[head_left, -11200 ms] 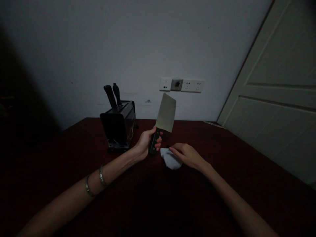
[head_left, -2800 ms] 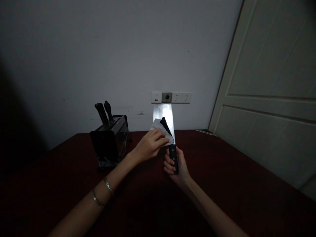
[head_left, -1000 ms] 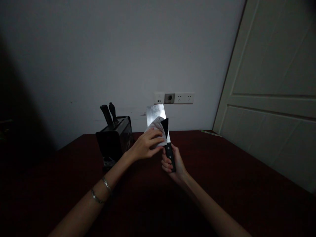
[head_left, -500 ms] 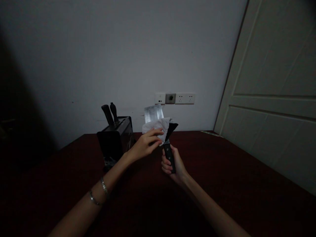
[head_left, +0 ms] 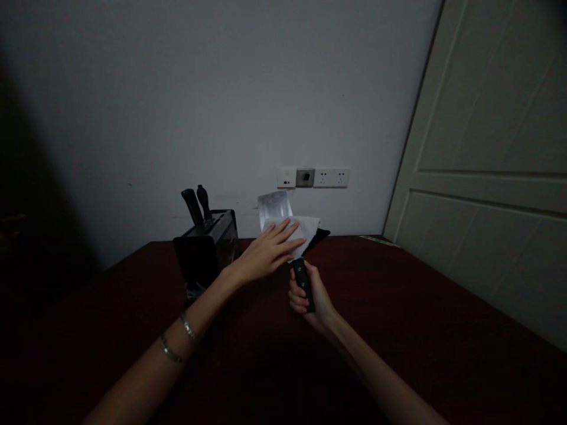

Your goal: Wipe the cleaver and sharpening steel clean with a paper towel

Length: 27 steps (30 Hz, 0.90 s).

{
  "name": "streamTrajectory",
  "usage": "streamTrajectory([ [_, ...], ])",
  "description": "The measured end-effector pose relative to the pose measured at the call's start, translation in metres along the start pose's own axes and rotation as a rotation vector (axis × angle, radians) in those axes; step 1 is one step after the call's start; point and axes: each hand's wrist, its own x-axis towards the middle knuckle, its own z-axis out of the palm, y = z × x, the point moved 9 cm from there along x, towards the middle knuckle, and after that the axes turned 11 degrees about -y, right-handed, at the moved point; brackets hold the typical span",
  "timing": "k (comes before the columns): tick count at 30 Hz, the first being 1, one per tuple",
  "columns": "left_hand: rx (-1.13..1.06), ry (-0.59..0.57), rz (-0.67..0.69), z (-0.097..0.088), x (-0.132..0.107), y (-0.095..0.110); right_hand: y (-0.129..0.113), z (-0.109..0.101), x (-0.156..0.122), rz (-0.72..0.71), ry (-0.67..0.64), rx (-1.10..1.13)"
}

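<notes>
Grip: right hand point(head_left: 306, 294) closed round the black handle point(head_left: 303, 283) of a cleaver point(head_left: 277, 203), just right of the knife block point(head_left: 206, 251). Left hand point(head_left: 264, 256) open, fingers flat, pressing a white cloth point(head_left: 306, 226) on the blade. Risk, I judge: cloth slips, fingers meet the edge. Dark red table point(head_left: 443, 307); grey wall point(head_left: 177, 88), sockets point(head_left: 313, 177), door point(head_left: 487, 177) further right.

R hand point(head_left: 305, 295) is fisted round the black handle of the cleaver point(head_left: 273, 205), blade up & tilted left, over the dark red bench point(head_left: 443, 307). L hand point(head_left: 266, 255), fingers flat & straight, presses a white cloth point(head_left: 308, 226) against the blade face; 2 bracelets point(head_left: 177, 339) on that wrist. Knife block point(head_left: 206, 251) w/ 2 black handles stands just left of the hands, wall sockets point(head_left: 313, 177) behind, door point(head_left: 487, 177) at right.
</notes>
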Motion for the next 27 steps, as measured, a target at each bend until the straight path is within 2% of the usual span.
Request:
streamTrajectory([
  [7,0.0,-0.152,-0.01,0.011,0.013,-0.003,0.001,-0.003,0.0,0.003,0.033,-0.023],
  [12,-0.018,-0.252,-0.027,0.014,0.011,-0.009,0.004,-0.003,0.001,0.033,0.024,-0.035],
  [18,0.001,-0.244,-0.024,0.009,0.008,-0.008,0.005,-0.002,-0.001,0.048,0.028,-0.046],
  [27,0.016,-0.229,-0.031,0.022,0.02,-0.007,-0.001,-0.011,-0.001,0.019,0.12,-0.076],
])
